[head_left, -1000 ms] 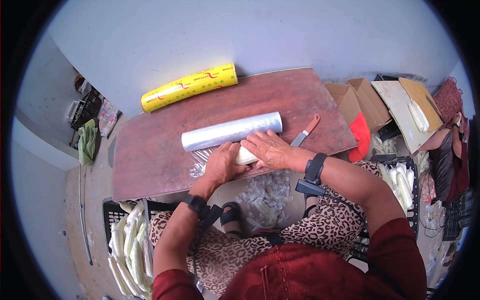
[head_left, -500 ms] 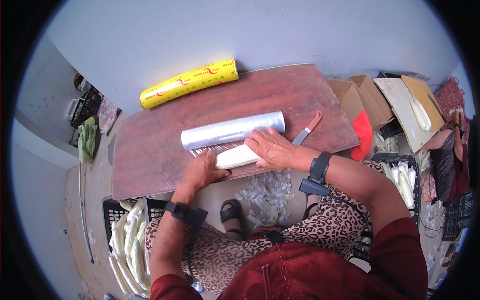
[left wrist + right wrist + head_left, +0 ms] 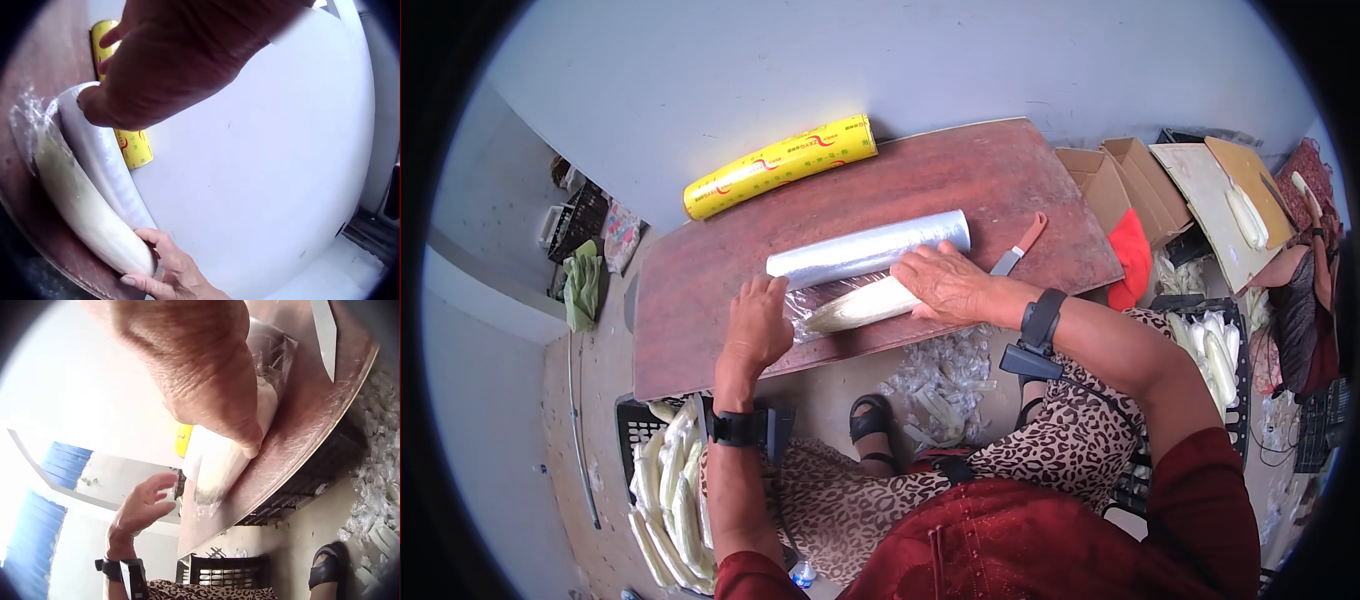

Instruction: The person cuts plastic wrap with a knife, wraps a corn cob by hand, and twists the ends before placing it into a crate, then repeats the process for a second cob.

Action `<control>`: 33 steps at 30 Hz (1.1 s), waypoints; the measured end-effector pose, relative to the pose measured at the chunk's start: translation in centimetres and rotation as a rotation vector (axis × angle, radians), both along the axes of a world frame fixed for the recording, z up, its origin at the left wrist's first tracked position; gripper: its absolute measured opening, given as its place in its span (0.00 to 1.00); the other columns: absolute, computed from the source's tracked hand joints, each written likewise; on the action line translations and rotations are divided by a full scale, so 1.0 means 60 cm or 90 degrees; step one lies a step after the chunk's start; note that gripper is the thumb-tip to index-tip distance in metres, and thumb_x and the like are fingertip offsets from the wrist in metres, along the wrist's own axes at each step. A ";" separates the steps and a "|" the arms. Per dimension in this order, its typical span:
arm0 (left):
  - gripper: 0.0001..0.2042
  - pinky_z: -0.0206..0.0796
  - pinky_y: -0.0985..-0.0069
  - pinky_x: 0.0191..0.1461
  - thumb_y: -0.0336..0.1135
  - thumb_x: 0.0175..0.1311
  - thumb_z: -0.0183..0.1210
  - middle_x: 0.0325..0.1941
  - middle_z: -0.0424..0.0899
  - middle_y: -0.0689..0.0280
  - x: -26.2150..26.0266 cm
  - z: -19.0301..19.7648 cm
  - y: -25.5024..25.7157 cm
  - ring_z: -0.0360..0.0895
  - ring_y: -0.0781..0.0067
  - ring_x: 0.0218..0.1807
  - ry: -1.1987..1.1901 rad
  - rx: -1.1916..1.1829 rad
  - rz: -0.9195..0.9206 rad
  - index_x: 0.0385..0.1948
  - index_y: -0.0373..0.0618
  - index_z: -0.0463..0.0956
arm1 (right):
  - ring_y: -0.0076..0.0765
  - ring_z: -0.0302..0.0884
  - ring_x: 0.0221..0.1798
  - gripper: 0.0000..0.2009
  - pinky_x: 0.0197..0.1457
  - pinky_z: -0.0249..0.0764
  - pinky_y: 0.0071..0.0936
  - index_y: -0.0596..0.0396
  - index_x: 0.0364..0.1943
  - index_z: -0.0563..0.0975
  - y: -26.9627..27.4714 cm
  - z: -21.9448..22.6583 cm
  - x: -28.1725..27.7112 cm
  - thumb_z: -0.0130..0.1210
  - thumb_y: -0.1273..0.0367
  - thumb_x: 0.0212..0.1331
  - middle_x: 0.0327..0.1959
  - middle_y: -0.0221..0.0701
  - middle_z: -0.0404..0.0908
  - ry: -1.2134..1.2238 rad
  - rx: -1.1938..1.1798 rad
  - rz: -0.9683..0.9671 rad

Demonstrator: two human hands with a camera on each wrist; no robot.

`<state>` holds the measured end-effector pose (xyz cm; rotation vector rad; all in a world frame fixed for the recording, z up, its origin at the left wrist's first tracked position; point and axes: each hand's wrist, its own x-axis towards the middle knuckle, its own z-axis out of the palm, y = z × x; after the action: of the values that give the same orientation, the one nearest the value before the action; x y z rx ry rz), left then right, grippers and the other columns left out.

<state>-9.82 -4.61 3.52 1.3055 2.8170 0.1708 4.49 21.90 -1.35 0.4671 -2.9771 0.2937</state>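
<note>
Pale vegetable (image 3: pixel 862 304) on the near edge of the table (image 3: pixel 685 310), long axis slanting from lower left to upper right, tapered end leftward, and the right hand (image 3: pixel 950 287) is the one that has it: fingers and thumb closed around the thicker end. Over on the left, the left hand (image 3: pixel 758 325) floats wide, fingers stretched out beyond the tapered tip, apart from the vegetable; whether they brush the wrap, I can't tell. Clear film (image 3: pixel 802 303) spreads under that tip and past it. Right behind, nearly parallel, runs the film roll (image 3: pixel 868 248), and I'd call that the barrier on the far side. Off to the right lies the knife (image 3: pixel 1020 246), blade pointing toward the right wrist, one to mind. Farther back, a yellow roll (image 3: pixel 780 168) sits along the table's far edge, against the wall (image 3: pixel 960 70).
</note>
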 end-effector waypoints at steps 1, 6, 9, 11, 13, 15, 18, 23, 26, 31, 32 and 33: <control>0.22 0.65 0.58 0.60 0.27 0.53 0.56 0.58 0.73 0.50 0.013 -0.006 0.016 0.69 0.48 0.61 -0.019 0.096 -0.058 0.53 0.37 0.73 | 0.43 0.65 0.58 0.32 0.55 0.60 0.43 0.57 0.56 0.65 -0.001 0.002 -0.001 0.68 0.63 0.48 0.51 0.38 0.69 -0.022 0.008 -0.002; 0.31 0.64 0.60 0.60 0.40 0.51 0.68 0.56 0.72 0.50 0.090 -0.060 0.095 0.70 0.48 0.57 -0.068 0.188 -0.183 0.56 0.36 0.67 | 0.43 0.66 0.56 0.33 0.54 0.60 0.42 0.55 0.55 0.66 -0.011 0.018 0.007 0.71 0.66 0.43 0.51 0.36 0.68 0.000 0.022 -0.056; 0.32 0.64 0.60 0.59 0.47 0.50 0.69 0.53 0.73 0.51 0.091 -0.079 0.105 0.71 0.49 0.56 0.005 0.117 -0.147 0.54 0.38 0.68 | 0.43 0.66 0.55 0.32 0.53 0.60 0.42 0.55 0.54 0.68 -0.011 0.005 0.002 0.71 0.67 0.42 0.50 0.36 0.69 0.042 0.037 -0.069; 0.32 0.64 0.61 0.57 0.49 0.49 0.70 0.50 0.75 0.53 0.081 -0.087 0.110 0.72 0.51 0.55 0.006 0.098 -0.114 0.51 0.39 0.69 | 0.43 0.66 0.55 0.30 0.52 0.60 0.42 0.55 0.52 0.69 -0.007 -0.008 -0.004 0.70 0.68 0.42 0.49 0.36 0.69 0.068 0.043 -0.071; 0.31 0.64 0.60 0.56 0.50 0.48 0.70 0.47 0.76 0.54 0.077 -0.092 0.112 0.73 0.51 0.53 0.014 0.096 -0.099 0.48 0.40 0.69 | 0.42 0.67 0.53 0.28 0.51 0.60 0.42 0.55 0.50 0.70 -0.007 -0.008 -0.006 0.69 0.68 0.42 0.48 0.36 0.69 0.078 0.046 -0.077; 0.30 0.66 0.60 0.55 0.51 0.48 0.70 0.45 0.77 0.54 0.073 -0.094 0.112 0.74 0.51 0.52 0.010 0.093 -0.101 0.47 0.40 0.70 | 0.42 0.67 0.51 0.26 0.49 0.60 0.42 0.55 0.48 0.69 -0.009 -0.006 -0.007 0.68 0.69 0.42 0.47 0.36 0.69 0.069 0.070 -0.079; 0.30 0.67 0.59 0.53 0.52 0.48 0.70 0.45 0.78 0.53 0.067 -0.088 0.104 0.75 0.50 0.51 -0.028 0.075 -0.112 0.47 0.40 0.70 | 0.43 0.70 0.49 0.17 0.49 0.60 0.43 0.55 0.43 0.72 -0.020 0.004 0.002 0.60 0.72 0.47 0.43 0.37 0.71 0.068 0.070 -0.085; 0.32 0.69 0.58 0.55 0.55 0.49 0.69 0.48 0.78 0.50 0.066 -0.071 0.092 0.75 0.48 0.55 -0.121 0.020 -0.082 0.48 0.37 0.72 | 0.43 0.72 0.47 0.12 0.49 0.60 0.43 0.56 0.41 0.74 -0.028 0.014 0.015 0.55 0.75 0.49 0.40 0.38 0.73 0.081 0.043 -0.079; 0.32 0.69 0.58 0.57 0.58 0.48 0.69 0.49 0.79 0.52 0.060 -0.058 0.078 0.76 0.50 0.54 -0.111 -0.047 -0.024 0.45 0.37 0.76 | 0.43 0.71 0.47 0.12 0.50 0.60 0.43 0.56 0.40 0.74 -0.026 0.015 0.016 0.56 0.75 0.49 0.40 0.38 0.73 0.088 0.034 -0.064; 0.26 0.67 0.59 0.61 0.54 0.49 0.69 0.53 0.80 0.51 0.031 -0.031 0.038 0.74 0.52 0.59 -0.106 -0.192 0.062 0.40 0.38 0.82 | 0.43 0.71 0.47 0.12 0.50 0.59 0.43 0.56 0.38 0.75 -0.020 0.007 0.010 0.56 0.76 0.47 0.40 0.38 0.73 0.081 0.013 -0.063; 0.24 0.66 0.60 0.62 0.52 0.50 0.68 0.52 0.80 0.51 0.023 -0.026 0.024 0.73 0.52 0.59 -0.085 -0.206 0.064 0.39 0.38 0.82 | 0.43 0.70 0.48 0.15 0.50 0.59 0.43 0.56 0.40 0.74 -0.019 0.006 0.008 0.60 0.73 0.44 0.41 0.38 0.72 0.058 0.026 -0.065; 0.23 0.66 0.60 0.63 0.50 0.50 0.68 0.52 0.80 0.51 0.023 -0.013 0.019 0.73 0.52 0.59 -0.062 -0.220 0.065 0.39 0.38 0.83 | 0.43 0.69 0.49 0.19 0.50 0.58 0.43 0.56 0.42 0.73 -0.019 0.006 0.006 0.64 0.71 0.42 0.42 0.38 0.71 0.036 0.039 -0.068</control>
<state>-8.47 -3.49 2.75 1.0492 2.6751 -0.2332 4.87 20.77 -1.01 0.3158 -2.9490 0.1758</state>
